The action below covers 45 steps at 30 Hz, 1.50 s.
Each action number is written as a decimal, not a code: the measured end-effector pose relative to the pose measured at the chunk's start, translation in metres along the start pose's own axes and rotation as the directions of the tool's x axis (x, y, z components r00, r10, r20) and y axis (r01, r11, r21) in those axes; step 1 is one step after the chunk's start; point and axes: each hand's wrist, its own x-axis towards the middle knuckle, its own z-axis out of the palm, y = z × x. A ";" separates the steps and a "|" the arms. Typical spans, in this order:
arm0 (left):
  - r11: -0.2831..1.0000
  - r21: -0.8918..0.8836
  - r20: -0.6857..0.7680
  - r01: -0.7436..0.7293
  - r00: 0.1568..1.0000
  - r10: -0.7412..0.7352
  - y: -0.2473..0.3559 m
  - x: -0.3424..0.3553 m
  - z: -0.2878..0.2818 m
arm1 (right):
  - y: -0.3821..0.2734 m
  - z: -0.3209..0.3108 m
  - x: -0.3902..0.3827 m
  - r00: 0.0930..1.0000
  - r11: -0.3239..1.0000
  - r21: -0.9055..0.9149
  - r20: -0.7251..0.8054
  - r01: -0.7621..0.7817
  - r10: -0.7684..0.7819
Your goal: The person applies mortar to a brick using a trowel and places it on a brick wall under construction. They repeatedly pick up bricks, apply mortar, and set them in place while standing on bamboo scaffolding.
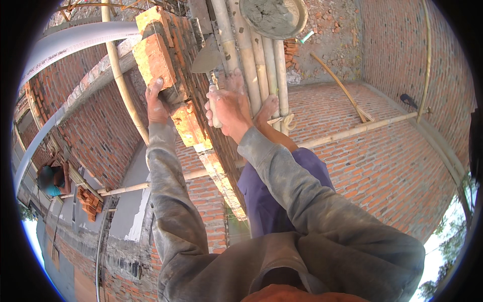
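My left hand (pixel 157 104) is on the near end of an orange brick (pixel 152 59) on top of a narrow brick wall. Its thumb lies on the brick, and the other fingers are partly hidden at the brick's outer side. Wrapped in my right hand (pixel 234 111) is the pale handle of a trowel (pixel 207 57), just right of the wall. The trowel's grey triangular blade points away from me, tilted beside the upper courses. A thin string (pixel 165 48) runs along the bricks. Nearer to me, the wall top (pixel 187 123) steps down.
Bamboo poles (pixel 245 48) form a platform under my bare feet, right of the wall. A round pan of grey mortar (pixel 274 17) sits at its far end. An upright bamboo pole (pixel 119 75) stands left of the wall. Far left, another person (pixel 53 178) is near stacked bricks (pixel 89 204).
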 end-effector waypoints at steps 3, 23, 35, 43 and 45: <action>1.000 0.011 -0.029 -0.026 0.999 0.027 0.001 0.000 0.003 | 0.000 0.002 -0.002 0.998 0.998 -0.055 0.051 -0.030 0.033; 0.996 -0.078 0.012 -0.052 0.999 0.053 -0.004 0.008 -0.010 | 0.007 -0.012 -0.002 0.995 0.979 -0.195 -0.067 0.062 -0.076; 0.999 0.025 -0.028 0.046 0.999 -0.046 -0.003 0.005 -0.010 | -0.002 0.010 0.013 0.939 0.047 -0.963 0.246 0.264 -0.241; 0.998 -0.058 -0.028 -0.031 0.999 0.030 -0.001 0.006 -0.007 | 0.074 -0.066 -0.006 0.961 -0.035 -0.962 0.268 0.270 0.064; 0.996 -0.068 -0.014 -0.059 0.998 0.059 -0.002 0.009 -0.010 | 0.062 -0.059 0.006 0.987 0.037 -0.995 0.093 0.089 0.131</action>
